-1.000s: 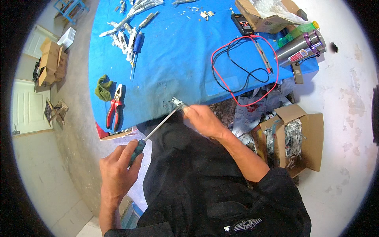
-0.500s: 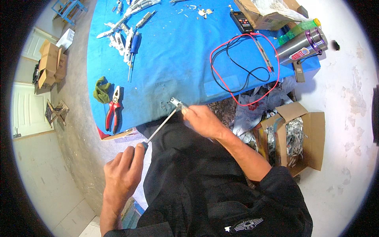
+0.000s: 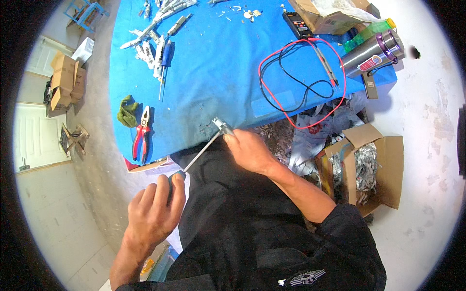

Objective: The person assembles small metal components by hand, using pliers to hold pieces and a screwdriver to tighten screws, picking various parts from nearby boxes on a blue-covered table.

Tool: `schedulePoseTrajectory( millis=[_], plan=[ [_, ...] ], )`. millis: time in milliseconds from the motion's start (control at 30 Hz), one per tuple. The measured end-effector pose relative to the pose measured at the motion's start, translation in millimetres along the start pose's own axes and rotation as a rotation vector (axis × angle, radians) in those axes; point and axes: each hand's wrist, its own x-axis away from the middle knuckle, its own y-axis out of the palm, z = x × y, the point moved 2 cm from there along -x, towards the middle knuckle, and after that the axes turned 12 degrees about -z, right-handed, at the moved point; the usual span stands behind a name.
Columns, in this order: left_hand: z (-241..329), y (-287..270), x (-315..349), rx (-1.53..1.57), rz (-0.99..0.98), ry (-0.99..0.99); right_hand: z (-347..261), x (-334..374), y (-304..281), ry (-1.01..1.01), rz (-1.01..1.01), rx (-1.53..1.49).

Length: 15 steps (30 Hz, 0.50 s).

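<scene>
My left hand [image 3: 156,206] is closed round the dark handle of a screwdriver [image 3: 203,152]. Its long metal shaft slants up to the right, and the tip meets a small silvery metal part [image 3: 222,125]. That part is pinched in the fingers of my right hand [image 3: 246,149], at the near edge of the blue-covered table [image 3: 218,72]; its lower end is hidden by the fingers. To the left on the cloth lie red-handled pliers [image 3: 142,134] and a crumpled green cloth [image 3: 127,111]. Farther back, a blue-handled screwdriver [image 3: 165,60] lies beside several similar metal parts [image 3: 154,46].
A multimeter [image 3: 297,25] with looped red and black leads is at the right, near a steel flask [image 3: 373,54] and a green bottle [image 3: 371,35]. Cardboard boxes stand at the back right [image 3: 327,22] and below the table's right side [image 3: 390,169], the lower one holding scrap.
My left hand has turned a little on the screwdriver handle, and its forearm has swung outward to the left. The metal part has tilted slightly against the tip.
</scene>
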Motion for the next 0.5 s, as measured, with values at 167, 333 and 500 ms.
schedulePoseTrajectory(
  millis=[167,333,500],
  plan=[
    [-9.3,-0.1,-0.3,0.520,0.052,-0.167,2.0,-1.9,-2.9,-0.043,-0.012,-0.112],
    [-16.1,26.6,16.7,1.538,-0.082,-0.651,11.1,-3.3,0.3,-0.010,-0.146,-0.411],
    [-21.7,43.2,15.4,1.718,-0.292,-0.682,11.8,-4.3,-1.2,0.154,-0.404,-0.844]
  ],
)
